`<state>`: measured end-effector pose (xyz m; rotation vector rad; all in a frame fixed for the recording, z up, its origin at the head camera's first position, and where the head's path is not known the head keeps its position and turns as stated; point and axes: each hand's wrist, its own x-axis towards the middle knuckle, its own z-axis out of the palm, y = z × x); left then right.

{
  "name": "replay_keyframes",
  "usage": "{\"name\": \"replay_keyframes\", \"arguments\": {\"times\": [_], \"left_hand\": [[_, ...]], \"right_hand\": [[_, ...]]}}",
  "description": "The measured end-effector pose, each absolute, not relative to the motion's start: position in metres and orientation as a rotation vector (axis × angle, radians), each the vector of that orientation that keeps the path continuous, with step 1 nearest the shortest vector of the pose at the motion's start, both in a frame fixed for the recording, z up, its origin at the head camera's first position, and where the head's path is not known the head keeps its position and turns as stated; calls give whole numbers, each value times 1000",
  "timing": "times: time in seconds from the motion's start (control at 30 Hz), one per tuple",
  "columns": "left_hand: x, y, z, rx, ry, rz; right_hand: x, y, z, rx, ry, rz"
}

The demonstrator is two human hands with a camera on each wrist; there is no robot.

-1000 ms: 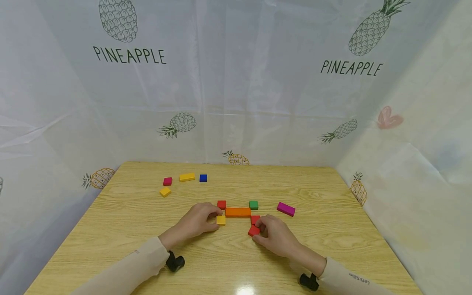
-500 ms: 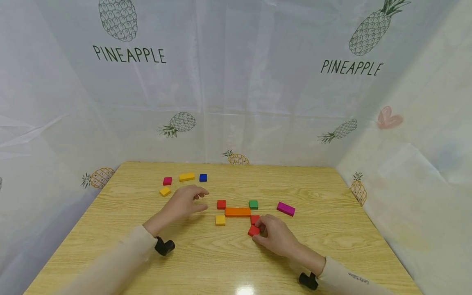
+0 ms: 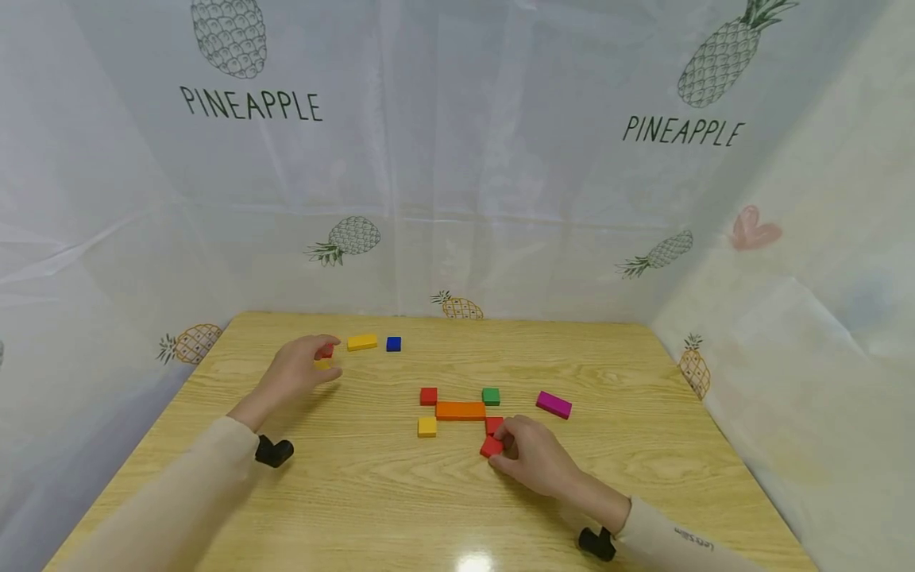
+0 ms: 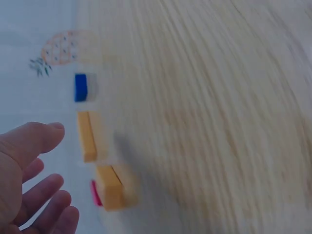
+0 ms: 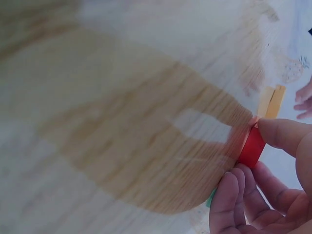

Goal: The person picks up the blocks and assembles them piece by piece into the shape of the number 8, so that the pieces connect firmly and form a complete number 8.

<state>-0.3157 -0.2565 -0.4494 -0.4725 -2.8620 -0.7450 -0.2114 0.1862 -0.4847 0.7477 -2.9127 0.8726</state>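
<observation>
My left hand [image 3: 291, 370] hovers over the far left of the table, thumb and fingers spread apart with nothing between them. Beneath its fingertips, partly covered in the head view, are a small yellow block [image 4: 110, 189] and a crimson block [image 4: 96, 193]. My right hand [image 3: 538, 457] pinches a red block [image 3: 491, 446] between thumb and fingers, down at the table. That block sits turned at an angle against a second red block [image 3: 495, 426], which adjoins the right end of a long orange block [image 3: 461, 411].
A red block [image 3: 428, 396], a green block [image 3: 491, 396] and a yellow block [image 3: 426, 427] lie around the orange one. To the right rests a magenta block [image 3: 554, 405]. A long yellow block [image 3: 362, 342] and a blue block [image 3: 394, 344] lie near the table's back edge.
My left hand has let go of the yellow block beside the orange one and moved away to the far left, over the crimson and yellow blocks. The right hand stays in place.
</observation>
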Motion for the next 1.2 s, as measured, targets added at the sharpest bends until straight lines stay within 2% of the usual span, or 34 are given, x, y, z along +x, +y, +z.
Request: {"name": "replay_keyframes", "arguments": {"times": [0.33, 1.2], "left_hand": [[-319, -285, -466, -323, -2941, -808], [-319, -290, -480, -292, -2939, -799]], "right_hand": [[-211, 186, -484, 741, -2913, 878], [-210, 185, -483, 729, -2931, 872]]}}
